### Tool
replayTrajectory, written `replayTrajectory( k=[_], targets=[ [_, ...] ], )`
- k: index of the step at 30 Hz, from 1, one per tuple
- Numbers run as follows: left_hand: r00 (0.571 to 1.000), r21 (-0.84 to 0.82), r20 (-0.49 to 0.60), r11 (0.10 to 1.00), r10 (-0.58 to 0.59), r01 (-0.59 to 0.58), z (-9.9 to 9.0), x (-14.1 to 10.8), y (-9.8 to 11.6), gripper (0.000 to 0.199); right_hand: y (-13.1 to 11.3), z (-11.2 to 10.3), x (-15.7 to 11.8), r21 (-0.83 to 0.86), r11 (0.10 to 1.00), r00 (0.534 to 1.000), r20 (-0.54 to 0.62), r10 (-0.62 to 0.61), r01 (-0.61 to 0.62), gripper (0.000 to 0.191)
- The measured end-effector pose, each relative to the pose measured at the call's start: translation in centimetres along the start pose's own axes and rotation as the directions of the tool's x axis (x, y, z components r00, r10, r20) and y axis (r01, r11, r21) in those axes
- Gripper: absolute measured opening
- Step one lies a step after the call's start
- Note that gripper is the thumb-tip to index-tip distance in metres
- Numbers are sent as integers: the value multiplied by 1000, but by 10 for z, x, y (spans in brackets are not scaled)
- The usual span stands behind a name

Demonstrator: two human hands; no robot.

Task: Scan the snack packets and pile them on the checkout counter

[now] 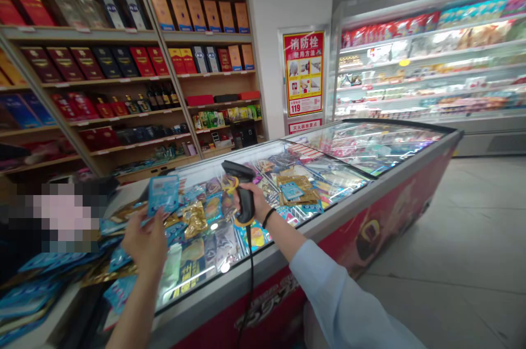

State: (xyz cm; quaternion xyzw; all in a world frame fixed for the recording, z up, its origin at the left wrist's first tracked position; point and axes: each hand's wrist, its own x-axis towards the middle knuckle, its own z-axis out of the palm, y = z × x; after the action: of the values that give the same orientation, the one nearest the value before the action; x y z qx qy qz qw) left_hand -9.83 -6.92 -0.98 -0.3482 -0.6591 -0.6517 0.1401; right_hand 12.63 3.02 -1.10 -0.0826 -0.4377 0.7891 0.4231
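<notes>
My left hand point(144, 240) holds up a flat blue packet point(163, 195) between fingers and thumb, above the edge of a glass-topped chest freezer point(287, 245). My right hand point(251, 202) grips a black handheld barcode scanner point(245, 195) over the glass, its head tilted up and away from the blue packet. A black cable point(249, 278) hangs from the scanner past the freezer's front. Under the glass lie many shiny packets, gold and blue among them. A pile of blue packets point(28, 297) lies on the counter to the left.
A pixelated patch point(61, 217) hides something at the left. Wooden shelves of boxed goods and bottles point(123, 69) stand behind. A lit refrigerated display point(427, 58) runs along the right, with a red sign point(303, 74) on the white pillar. Tiled floor point(452, 239) lies right of the freezer.
</notes>
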Motion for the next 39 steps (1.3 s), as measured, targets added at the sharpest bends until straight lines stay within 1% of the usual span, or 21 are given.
replayTrajectory(
  k=[2,3,5,7,10,12,14,17,19,22,23,24,25,27,28,29,30,32,34,39],
  targets=[
    [995,-176,75,983,70,-56,32,-21,26,41,-24,-15,-11,-3,997,995,-61,-80,80,20],
    [992,-236,101,970,77,-52,49,-32,39,41,-36,-23,-18,-14,993,988,-90,-122,121,19],
    [976,-339,198,941,85,-13,79,-55,63,39,-61,-40,-32,-47,982,972,-144,-188,183,19],
    [948,-418,301,908,102,35,106,-77,84,38,-86,-60,-48,-73,964,947,-177,-266,257,19],
    [896,-489,421,867,144,91,140,-106,106,37,-118,-94,-73,-120,937,908,-234,-348,328,20],
    [862,-500,487,854,141,142,161,-122,113,37,-132,-119,-86,-147,929,881,-298,-368,338,20],
    [820,-487,559,850,125,202,182,-135,115,35,-138,-144,-96,-172,932,855,-371,-361,319,20],
    [737,-422,667,871,111,250,212,-152,112,31,-135,-174,-102,-185,942,821,-463,-334,278,21],
    [693,-381,713,889,107,254,227,-160,108,31,-130,-186,-103,-170,946,805,-497,-325,277,21],
    [620,-305,782,909,69,283,241,-166,101,33,-125,-195,-100,-150,945,795,-511,-326,291,21],
    [592,-274,804,920,59,279,243,-166,98,33,-124,-197,-99,-150,945,795,-512,-326,290,21],
    [577,-242,815,938,57,249,243,-165,95,32,-123,-198,-99,-152,947,796,-513,-322,285,21],
    [578,-214,813,959,69,187,243,-164,93,31,-123,-199,-98,-154,949,797,-516,-314,274,21],
    [615,-161,778,987,129,-3,241,-161,89,30,-123,-200,-98,-153,956,793,-534,-292,249,20],
    [634,-125,757,988,157,-95,240,-160,87,29,-124,-200,-98,-146,960,789,-547,-280,239,19],
    [646,-90,743,982,177,-165,239,-159,86,29,-124,-200,-98,-136,964,783,-561,-266,230,19],
    [650,-63,737,976,185,-207,238,-159,86,29,-124,-200,-98,-125,967,778,-575,-252,220,18],
    [649,-40,738,972,186,-232,238,-159,85,29,-124,-200,-97,-113,974,771,-595,-225,197,18],
    [648,-55,736,972,196,-230,239,-160,84,28,-123,-199,-97,-111,978,771,-602,-208,177,18],
    [662,-97,725,980,190,-175,239,-161,86,27,-122,-199,-97,-99,979,770,-605,-201,178,16]
  ],
)
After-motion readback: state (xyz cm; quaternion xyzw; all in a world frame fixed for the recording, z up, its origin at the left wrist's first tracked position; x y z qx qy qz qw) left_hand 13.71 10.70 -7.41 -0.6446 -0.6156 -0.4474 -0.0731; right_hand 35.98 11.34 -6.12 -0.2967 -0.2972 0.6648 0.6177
